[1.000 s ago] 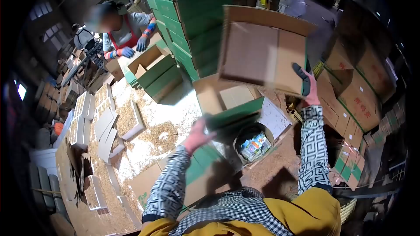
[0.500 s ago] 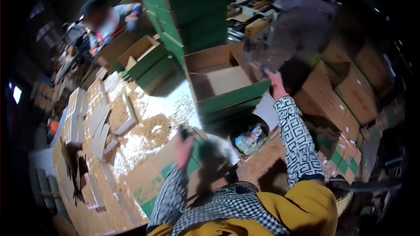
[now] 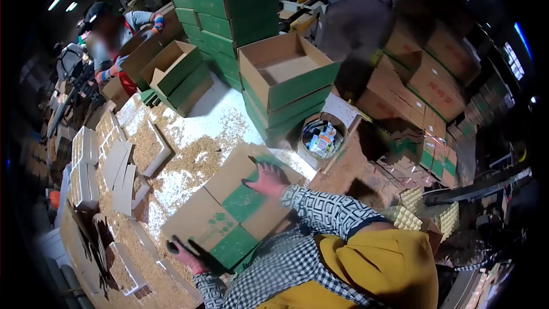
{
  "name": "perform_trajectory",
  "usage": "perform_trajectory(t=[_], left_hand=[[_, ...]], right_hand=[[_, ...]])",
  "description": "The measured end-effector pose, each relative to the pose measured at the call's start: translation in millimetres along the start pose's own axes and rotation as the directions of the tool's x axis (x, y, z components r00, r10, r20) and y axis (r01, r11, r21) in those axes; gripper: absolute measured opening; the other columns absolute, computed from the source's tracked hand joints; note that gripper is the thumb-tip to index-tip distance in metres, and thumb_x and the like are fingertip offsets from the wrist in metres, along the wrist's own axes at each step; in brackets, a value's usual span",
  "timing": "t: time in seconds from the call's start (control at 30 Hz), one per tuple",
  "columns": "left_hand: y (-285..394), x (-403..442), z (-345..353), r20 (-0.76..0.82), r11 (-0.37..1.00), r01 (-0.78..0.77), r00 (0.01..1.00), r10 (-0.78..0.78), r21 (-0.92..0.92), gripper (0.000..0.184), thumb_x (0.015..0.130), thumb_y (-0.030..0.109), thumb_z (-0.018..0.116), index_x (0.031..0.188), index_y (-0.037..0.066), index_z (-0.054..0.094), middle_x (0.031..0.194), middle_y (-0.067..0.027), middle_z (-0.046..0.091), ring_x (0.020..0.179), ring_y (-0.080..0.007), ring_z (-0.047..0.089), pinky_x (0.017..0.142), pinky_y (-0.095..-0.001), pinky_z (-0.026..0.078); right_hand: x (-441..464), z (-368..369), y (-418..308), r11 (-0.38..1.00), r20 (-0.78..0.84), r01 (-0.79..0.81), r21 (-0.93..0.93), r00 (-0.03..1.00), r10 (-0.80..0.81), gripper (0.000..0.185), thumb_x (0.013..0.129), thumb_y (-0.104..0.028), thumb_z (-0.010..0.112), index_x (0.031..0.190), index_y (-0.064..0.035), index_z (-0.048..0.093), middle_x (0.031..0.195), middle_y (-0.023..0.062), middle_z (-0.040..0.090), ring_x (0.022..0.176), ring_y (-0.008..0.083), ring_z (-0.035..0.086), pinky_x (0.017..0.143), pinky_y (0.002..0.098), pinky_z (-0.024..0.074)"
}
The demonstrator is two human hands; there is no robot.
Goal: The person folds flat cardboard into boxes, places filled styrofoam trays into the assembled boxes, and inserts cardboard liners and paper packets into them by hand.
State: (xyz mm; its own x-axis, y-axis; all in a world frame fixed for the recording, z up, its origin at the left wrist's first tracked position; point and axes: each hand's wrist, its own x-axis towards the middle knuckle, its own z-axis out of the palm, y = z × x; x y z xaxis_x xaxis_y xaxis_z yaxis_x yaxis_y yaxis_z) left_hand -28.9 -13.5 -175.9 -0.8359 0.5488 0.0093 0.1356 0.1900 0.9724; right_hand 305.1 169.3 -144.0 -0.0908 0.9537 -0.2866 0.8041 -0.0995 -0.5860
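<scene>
A flattened brown-and-green cardboard carton [image 3: 229,206] lies on the worktable in front of me. My right hand [image 3: 269,181], in a pink glove with dark fingertips, rests on its upper right part with the fingers spread. My left hand [image 3: 187,256], gloved alike, is at the carton's lower left corner, thumb and fingers apart. Beyond the carton stands a stack of open green-and-brown boxes [image 3: 300,91], the top one showing a pale inside. Right of that stack is a round container [image 3: 323,137] filled with colourful printed papers or packets.
A tall stack of green boxes [image 3: 229,17] rises behind. A co-worker [image 3: 108,40] bends over an open box [image 3: 174,71] at upper left. Loose husks and white trays [image 3: 157,149] cover the table's left. Large cartons [image 3: 400,94] and egg trays [image 3: 409,212] are at right.
My right hand has moved from the open box's right side down onto the flattened carton. My left hand has moved down to the carton's lower left corner. The view has shifted.
</scene>
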Motion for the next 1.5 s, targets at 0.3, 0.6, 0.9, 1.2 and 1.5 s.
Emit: perform_trajectory(t=[0.3,0.6,0.9,1.2,1.5], left_hand=[[153.8,39.2,-27.4,0.229,0.979,-0.202,0.953,0.199,-0.011,0.064,0.095,0.053,0.042,0.106,-0.006,0.064,0.102,-0.0126,0.065,0.096,-0.0216,0.057,0.092,-0.0325,0.041],[173.9,11.7,-2.8,0.213,0.929,-0.073,0.964,0.159,-0.363,0.067,0.096,0.052,0.037,0.137,-0.001,0.041,0.138,-0.0180,0.044,0.127,-0.0280,0.042,0.107,-0.0387,0.031],[182.3,-114.4,39.9,0.627,0.993,-0.105,0.770,0.121,-0.062,0.066,0.074,0.008,0.068,0.134,-0.004,0.042,0.126,-0.0142,0.054,0.116,-0.0244,0.051,0.100,-0.0356,0.040],[93.6,-114.7,-1.1,0.760,0.636,0.604,0.648,-0.042,-0.480,0.079,0.088,0.065,0.038,0.143,0.008,0.032,0.145,-0.0093,0.036,0.130,-0.0285,0.035,0.109,-0.0441,0.026],[87.1,-103.3,11.5,0.393,0.947,0.259,0.864,-0.315,0.190,0.035,0.095,0.015,0.044,0.123,-0.001,0.055,0.125,-0.0194,0.056,0.114,-0.0261,0.055,0.100,-0.0343,0.042]], right_hand=[[32.5,-69.1,-68.0,0.413,-0.418,0.362,0.835,0.907,0.050,0.071,0.075,-0.029,0.076,0.128,0.0034,0.043,0.117,0.0221,0.056,0.106,0.0307,0.055,0.095,0.0373,0.0414],[-14.5,-71.9,-51.3,0.410,-0.637,0.676,0.612,0.729,-0.252,0.046,0.080,-0.008,0.065,0.120,-0.0010,0.045,0.105,0.0158,0.056,0.096,0.0264,0.056,0.088,0.0336,0.0444],[-8.3,-132.8,-64.1,0.652,0.113,0.727,0.218,0.644,-0.756,0.079,0.075,-0.039,0.068,0.142,-0.0123,0.034,0.141,0.0270,0.028,0.127,0.0401,0.031,0.104,0.0484,0.0291],[-3.2,-153.3,6.5,0.134,0.409,0.988,0.079,0.090,-0.908,0.080,0.068,-0.039,0.073,0.140,-0.0282,0.039,0.151,0.0145,0.022,0.140,0.0353,0.018,0.105,0.0609,0.0197],[72.3,-107.9,-14.8,0.779,0.303,0.540,0.319,0.721,-0.623,0.029,0.093,-0.019,0.049,0.118,-0.0052,0.054,0.117,0.0193,0.056,0.103,0.0281,0.057,0.090,0.0357,0.0443]])
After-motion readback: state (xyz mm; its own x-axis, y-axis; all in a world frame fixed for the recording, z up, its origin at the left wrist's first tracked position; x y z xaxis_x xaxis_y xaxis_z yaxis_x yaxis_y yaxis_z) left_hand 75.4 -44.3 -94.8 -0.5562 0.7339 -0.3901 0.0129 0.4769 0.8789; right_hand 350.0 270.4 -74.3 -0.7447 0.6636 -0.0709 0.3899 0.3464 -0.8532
